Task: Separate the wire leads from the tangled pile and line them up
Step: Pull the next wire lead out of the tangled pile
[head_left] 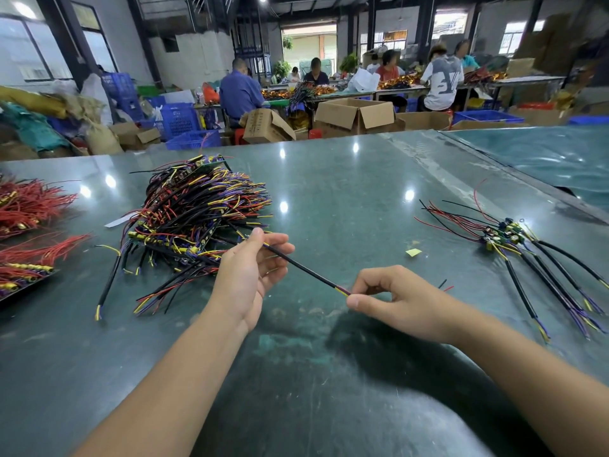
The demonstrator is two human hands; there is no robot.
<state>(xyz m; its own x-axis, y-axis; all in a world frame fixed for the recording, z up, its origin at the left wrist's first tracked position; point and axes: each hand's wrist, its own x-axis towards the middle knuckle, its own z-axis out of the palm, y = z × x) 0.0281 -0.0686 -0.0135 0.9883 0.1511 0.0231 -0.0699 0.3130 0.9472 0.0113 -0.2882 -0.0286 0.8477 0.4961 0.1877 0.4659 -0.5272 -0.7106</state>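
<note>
A tangled pile of black, red, yellow and purple wire leads with small circuit boards lies left of centre on the green table. One black lead stretches between my hands above the table. My left hand pinches its far end, close to the pile, between thumb and fingers. My right hand pinches its near end, where yellow and purple wires show. A separated group of leads lies fanned out at the right.
Bundles of red wires and a tray of them sit at the left edge. A yellow scrap lies mid-table. Cardboard boxes, blue crates and seated people are beyond the table's far edge.
</note>
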